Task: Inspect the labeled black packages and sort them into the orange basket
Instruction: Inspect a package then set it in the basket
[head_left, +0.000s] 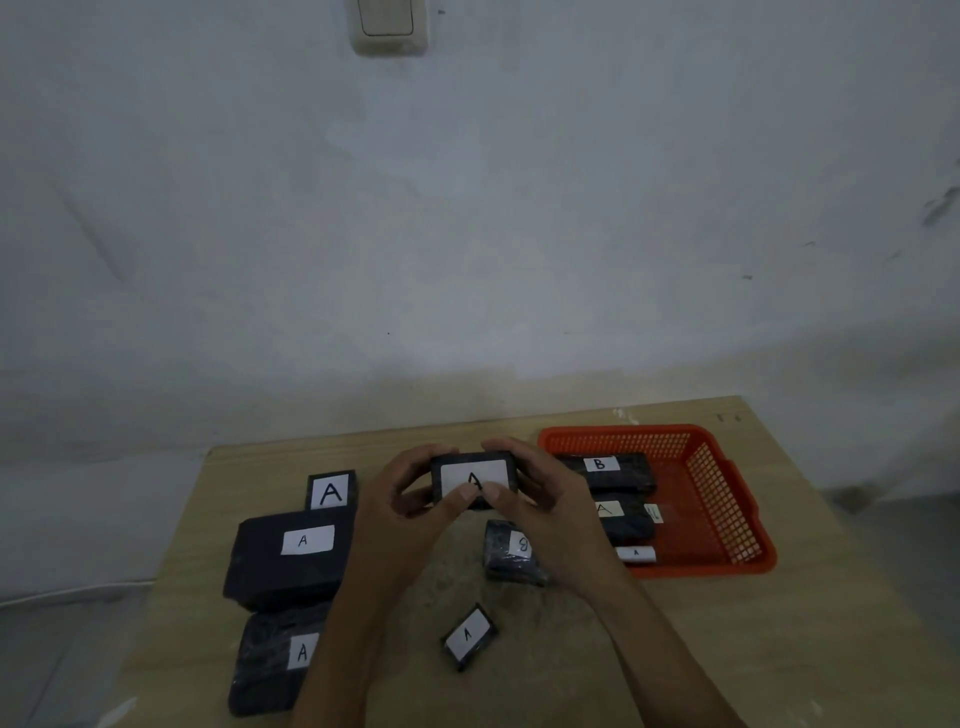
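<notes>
Both hands hold a small black package (474, 470) with a white label marked A above the table's middle. My left hand (400, 512) grips its left end and my right hand (540, 506) its right end, thumbs over the label's lower edge. The orange basket (727, 499) stands at the right and holds a package labelled B (608, 470), one labelled A (623, 519) and a smaller labelled one (636, 554). Loose on the table lie a small A package (332, 489), a large A package (291, 558), another A package (275, 660), a small tilted A package (469, 635) and a dark package (511, 552) below my hands.
The wooden table (727, 649) ends at a pale wall behind. A light switch (388, 23) is high on the wall. A white cable (67, 592) runs along the floor at the left.
</notes>
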